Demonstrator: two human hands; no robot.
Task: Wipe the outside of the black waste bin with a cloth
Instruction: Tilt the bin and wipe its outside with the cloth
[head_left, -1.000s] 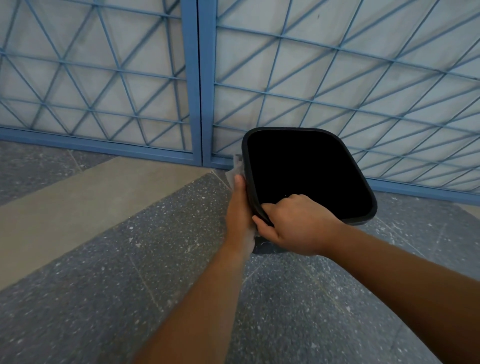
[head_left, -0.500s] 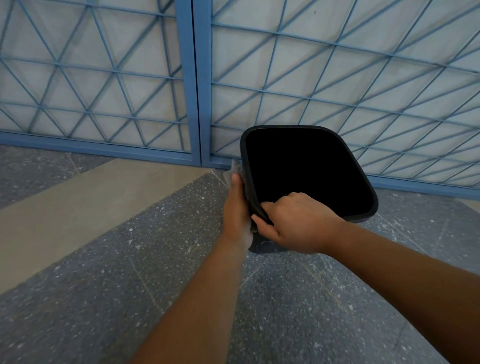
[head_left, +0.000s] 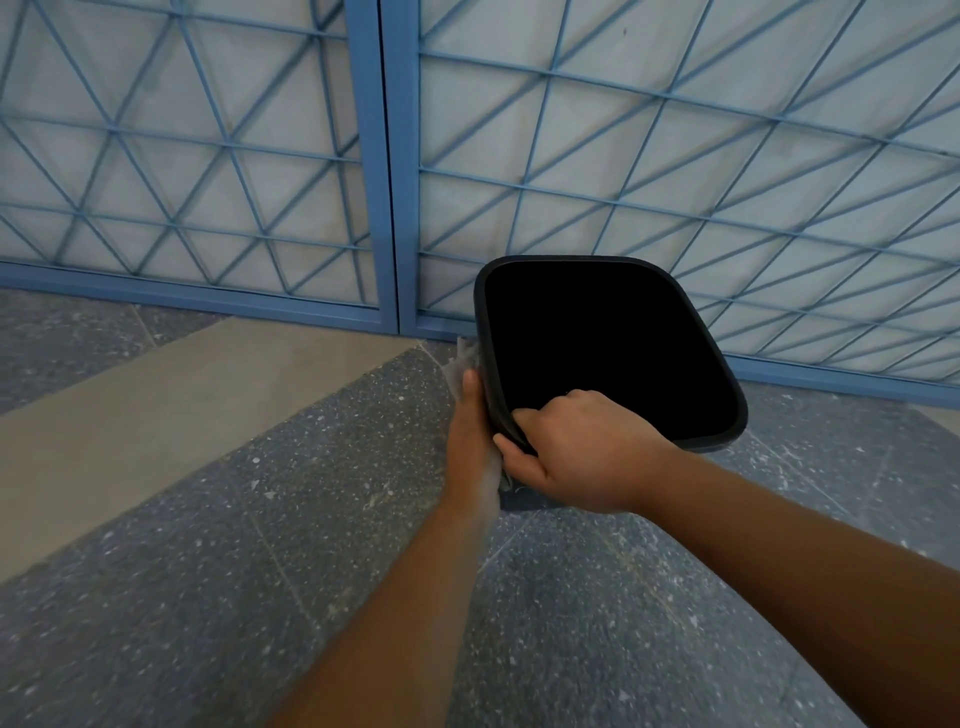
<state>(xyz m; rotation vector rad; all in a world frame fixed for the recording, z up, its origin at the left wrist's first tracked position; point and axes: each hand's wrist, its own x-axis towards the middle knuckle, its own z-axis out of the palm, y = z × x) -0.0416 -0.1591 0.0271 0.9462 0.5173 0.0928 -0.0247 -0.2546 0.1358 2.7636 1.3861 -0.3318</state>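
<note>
The black waste bin (head_left: 717, 439) stands on the floor in front of me, its dark opening facing up and tilted toward me. My right hand (head_left: 576, 452) grips the near left corner of its rim, fingers curled inside. My left hand (head_left: 470, 431) lies flat against the bin's outer left side and presses a pale grey cloth (head_left: 462, 361) onto it. Only the cloth's upper edge and a bit below my palm show. The bin's outer walls are mostly hidden under the rim.
A blue metal gate (head_left: 389, 171) with a diagonal lattice over pale panels stands right behind the bin. The floor is dark speckled stone (head_left: 208, 571) with a beige band (head_left: 156, 389) running diagonally on the left.
My left hand with the cloth has slid slightly farther along the bin's left side. My right hand keeps its hold on the rim.
</note>
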